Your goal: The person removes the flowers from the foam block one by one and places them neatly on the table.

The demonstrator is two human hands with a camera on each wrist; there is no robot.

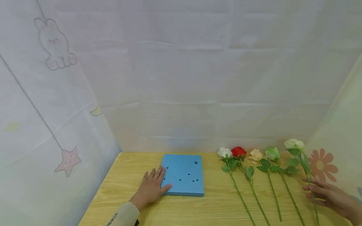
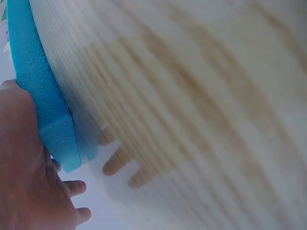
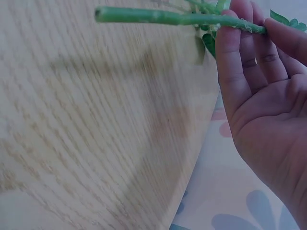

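Observation:
My left hand (image 1: 152,187) rests with spread, straight fingers on the left edge of a blue foam block (image 1: 183,185), which lies flat and has several small holes and one larger hole in its top. The left wrist view shows the hand against the side of the foam block (image 2: 41,81). At the far right, my right hand (image 1: 329,194) pinches the stem of a cream artificial rose (image 1: 294,144) between thumb and fingers. In the right wrist view the green stem (image 3: 158,17) crosses the fingertips, its cut end raised over the wood.
Left of the held rose lie a white rose (image 1: 224,152), a red rose (image 1: 239,152), a peach flower (image 1: 255,155) and a pale green rose (image 1: 272,153), stems toward me. They lie on a wooden table (image 1: 220,204). A printed cloth (image 1: 181,78) hangs behind it.

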